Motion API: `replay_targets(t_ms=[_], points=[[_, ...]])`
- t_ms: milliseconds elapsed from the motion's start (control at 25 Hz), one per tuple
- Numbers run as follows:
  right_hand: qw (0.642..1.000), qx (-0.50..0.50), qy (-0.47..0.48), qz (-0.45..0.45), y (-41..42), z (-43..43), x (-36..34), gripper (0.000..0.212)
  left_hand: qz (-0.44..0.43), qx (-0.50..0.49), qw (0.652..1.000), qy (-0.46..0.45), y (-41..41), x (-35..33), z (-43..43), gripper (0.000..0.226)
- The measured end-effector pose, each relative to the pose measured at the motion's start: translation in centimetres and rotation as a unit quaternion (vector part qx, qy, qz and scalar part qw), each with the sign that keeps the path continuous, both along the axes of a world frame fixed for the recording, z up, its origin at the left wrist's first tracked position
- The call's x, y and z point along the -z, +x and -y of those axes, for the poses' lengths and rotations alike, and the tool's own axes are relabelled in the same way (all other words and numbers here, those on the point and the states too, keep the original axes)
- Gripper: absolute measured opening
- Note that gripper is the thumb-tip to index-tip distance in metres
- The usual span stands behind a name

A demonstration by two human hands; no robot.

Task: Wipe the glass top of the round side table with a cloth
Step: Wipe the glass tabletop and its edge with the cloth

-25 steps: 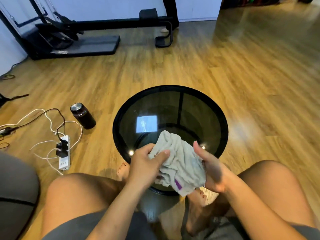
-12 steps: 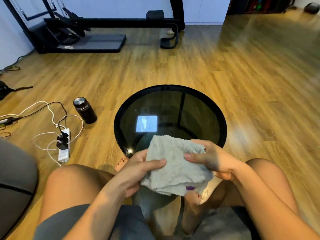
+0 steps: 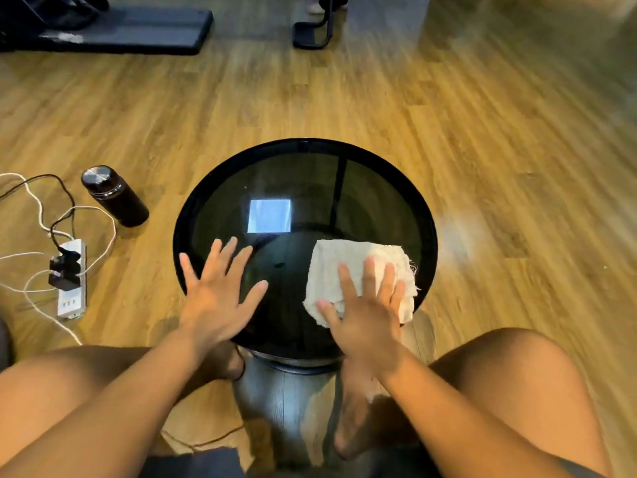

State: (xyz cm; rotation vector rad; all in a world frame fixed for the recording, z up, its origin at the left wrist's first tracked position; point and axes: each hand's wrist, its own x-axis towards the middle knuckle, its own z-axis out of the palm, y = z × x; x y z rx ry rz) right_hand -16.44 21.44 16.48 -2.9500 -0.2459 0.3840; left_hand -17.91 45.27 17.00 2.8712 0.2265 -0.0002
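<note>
The round side table has a dark glass top in a black rim and stands between my knees. A folded off-white cloth lies flat on the right near part of the glass. My right hand presses down on the cloth's near half with fingers spread. My left hand rests flat and open on the bare glass at the left near edge, holding nothing. A bright square reflection shows in the glass beyond my left hand.
A dark bottle stands on the wooden floor left of the table. A white power strip with plugs and loose cables lies further left. Black exercise equipment stands at the back. My bare knees flank the table.
Both hands were folding the cloth above the table's near edge. Now the cloth lies flat on the glass under my right hand, and my left hand has let go and rests on the glass.
</note>
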Motion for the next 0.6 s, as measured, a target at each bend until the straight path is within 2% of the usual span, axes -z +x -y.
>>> replay_targets(t_ms=[120,280,600], points=[[0.999,0.026,-0.022,-0.014,4.8,-0.4,0.8,0.07,0.016,-0.056,0.997,-0.057,0.4,1.3,-1.2,0.078],[0.998,0.035,-0.043,-0.005,13.4,-1.2,1.4,0.067,0.032,-0.006,0.999,-0.025,0.3,1.9,-0.7,0.073],[0.997,0.018,-0.071,-0.009,29.8,-4.4,0.9,0.069,0.034,-0.004,0.998,-0.053,0.5,2.1,-1.2,0.073]])
